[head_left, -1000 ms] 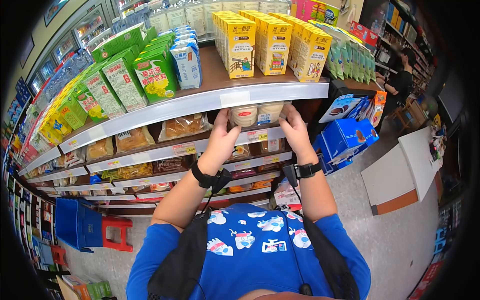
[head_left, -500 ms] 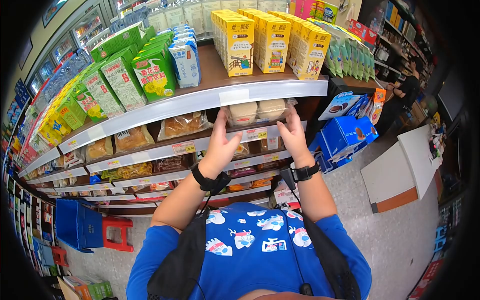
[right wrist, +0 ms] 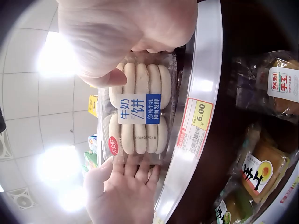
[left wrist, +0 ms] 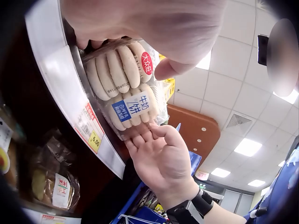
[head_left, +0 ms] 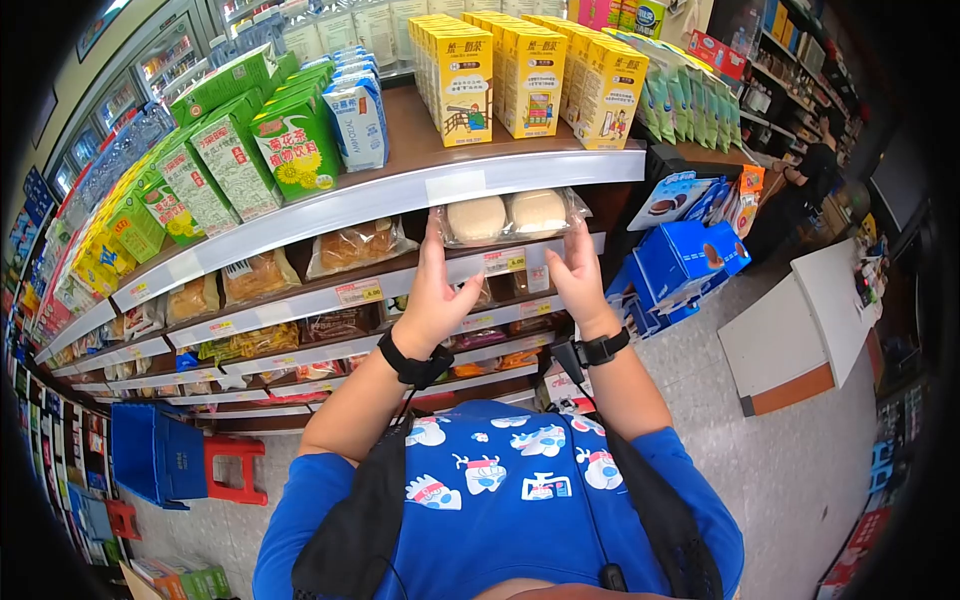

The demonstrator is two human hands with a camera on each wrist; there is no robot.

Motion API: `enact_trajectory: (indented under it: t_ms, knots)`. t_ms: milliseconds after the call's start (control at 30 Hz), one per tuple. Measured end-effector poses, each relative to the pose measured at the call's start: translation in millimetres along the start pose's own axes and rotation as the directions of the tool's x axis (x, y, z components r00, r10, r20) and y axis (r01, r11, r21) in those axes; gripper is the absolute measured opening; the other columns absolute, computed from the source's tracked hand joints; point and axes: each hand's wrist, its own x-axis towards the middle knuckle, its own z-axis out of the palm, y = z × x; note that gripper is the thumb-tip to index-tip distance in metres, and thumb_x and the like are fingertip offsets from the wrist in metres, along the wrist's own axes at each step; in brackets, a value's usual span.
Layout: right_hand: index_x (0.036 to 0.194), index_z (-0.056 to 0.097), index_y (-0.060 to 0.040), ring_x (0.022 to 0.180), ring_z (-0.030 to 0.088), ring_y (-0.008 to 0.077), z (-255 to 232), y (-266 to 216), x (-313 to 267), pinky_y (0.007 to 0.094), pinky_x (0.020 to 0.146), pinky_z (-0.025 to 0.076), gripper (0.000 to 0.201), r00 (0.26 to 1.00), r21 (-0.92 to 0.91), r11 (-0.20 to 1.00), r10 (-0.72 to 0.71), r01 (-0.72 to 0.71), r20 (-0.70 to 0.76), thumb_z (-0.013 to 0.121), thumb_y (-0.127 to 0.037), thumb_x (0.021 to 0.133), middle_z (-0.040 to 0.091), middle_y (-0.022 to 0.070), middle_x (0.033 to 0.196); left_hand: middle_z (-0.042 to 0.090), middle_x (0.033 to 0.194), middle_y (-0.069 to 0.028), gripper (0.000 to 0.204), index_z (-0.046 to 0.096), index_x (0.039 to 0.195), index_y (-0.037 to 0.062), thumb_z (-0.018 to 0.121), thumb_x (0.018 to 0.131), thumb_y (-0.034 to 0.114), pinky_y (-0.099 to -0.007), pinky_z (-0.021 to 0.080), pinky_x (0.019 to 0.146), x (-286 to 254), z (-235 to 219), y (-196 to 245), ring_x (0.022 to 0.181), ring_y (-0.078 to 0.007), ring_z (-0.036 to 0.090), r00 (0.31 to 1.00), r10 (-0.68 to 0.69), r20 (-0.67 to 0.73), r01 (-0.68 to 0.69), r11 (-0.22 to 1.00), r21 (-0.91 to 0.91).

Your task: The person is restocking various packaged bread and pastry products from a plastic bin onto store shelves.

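Several green chrysanthemum-tea cartons (head_left: 293, 147) stand at upper left. At upper centre, the left hand (head_left: 432, 300), fingers extended, touches one end of a clear-wrapped milk-bun pack (head_left: 508, 220) on the second shelf (head_left: 400, 283); the right hand (head_left: 580, 285), fingers likewise extended, touches the other end. Farther right is a blue cookie box (head_left: 688, 264).

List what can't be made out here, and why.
Small print on the white, red and yellow paper price tag: too small and blurred, right wrist view.
Space behind the clear plastic pack of round white buns: hidden by the pack and the white-edged brown shelf, head view.
Wearer's feet: hidden by the blue printed shirt, head view.
Activity of the person in black: small and dim, head view.
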Motion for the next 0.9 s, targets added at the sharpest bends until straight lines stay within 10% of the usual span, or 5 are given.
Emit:
enact_trajectory:
  t_ms: [200,700,900]
  knots:
    - [0.149,0.022,0.0016,0.142,0.026,0.0228,4,-12,-5,0.0335,0.114,0.021,0.070,1.000,0.041,0.999,0.008,-0.008,0.001,0.052,0.008,0.086,0.032,0.0146,0.151,0.021,0.152,-0.0253,0.096,-0.001,0.152,-0.0007,0.064,0.081,0.002,-0.0368,0.028,0.112,-1,2,7,0.141,-0.0331,0.027,0.995,0.092,-0.048,-0.089,0.995,0.053]
    - [0.148,0.027,0.0013,0.136,0.035,0.0220,2,-28,-24,0.0337,0.112,0.027,0.066,0.999,0.025,0.998,0.050,-0.050,-0.016,0.054,0.003,0.088,0.039,0.0137,0.144,0.022,0.154,-0.0239,0.087,0.007,0.152,-0.0017,0.063,0.087,0.007,-0.0409,0.025,0.114,-15,-3,21,0.141,-0.0382,0.027,0.976,0.217,-0.009,-0.204,0.931,0.303]
    - [0.149,0.023,0.0014,0.136,0.037,0.0220,-3,-41,-42,0.0327,0.112,0.028,0.067,0.978,0.026,0.978,0.205,-0.206,0.031,0.054,0.002,0.090,0.039,0.0146,0.145,0.037,0.146,-0.0255,0.068,0.021,0.150,-0.0014,0.055,0.094,0.016,-0.0412,0.031,0.110,-27,-5,30,0.133,-0.0375,0.040,0.999,0.029,-0.039,-0.019,0.974,0.228]
